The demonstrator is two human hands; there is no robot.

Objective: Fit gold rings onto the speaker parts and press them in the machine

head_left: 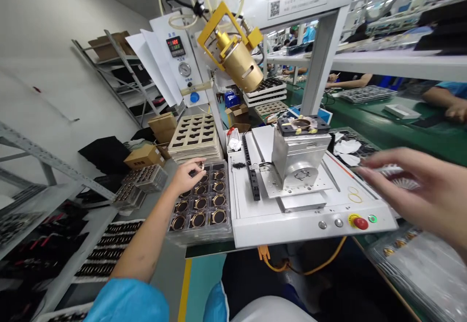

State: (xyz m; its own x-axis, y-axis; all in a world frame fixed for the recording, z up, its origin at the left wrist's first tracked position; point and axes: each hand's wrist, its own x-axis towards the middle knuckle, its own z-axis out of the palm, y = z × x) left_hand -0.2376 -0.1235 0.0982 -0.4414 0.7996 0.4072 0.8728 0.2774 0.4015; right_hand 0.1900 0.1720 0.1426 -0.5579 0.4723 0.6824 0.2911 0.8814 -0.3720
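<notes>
My left hand (188,177) is over the far end of a clear plastic tray (229,200), its thumb and fingers pinched together. What sits at the fingertips is too small to make out. Rows of round, dark watch-like cases with gold rims (199,203) lie in the tray. My right hand (419,181), blurred, hovers past the machine's right side with thumb and fingers apart. A white ribbed thing (404,182) shows between them; whether they touch it I cannot tell. Between my hands, a metal fixture block (301,159) bears a black holder (302,125) with a gold ring.
A gold cylinder head (242,66) hangs tilted above the fixture. A red stop button (360,223) and a green-lit button (372,219) are on the front panel. Beige trays (195,137) are stacked behind my left hand. Co-workers' hands (456,110) rest across the green bench.
</notes>
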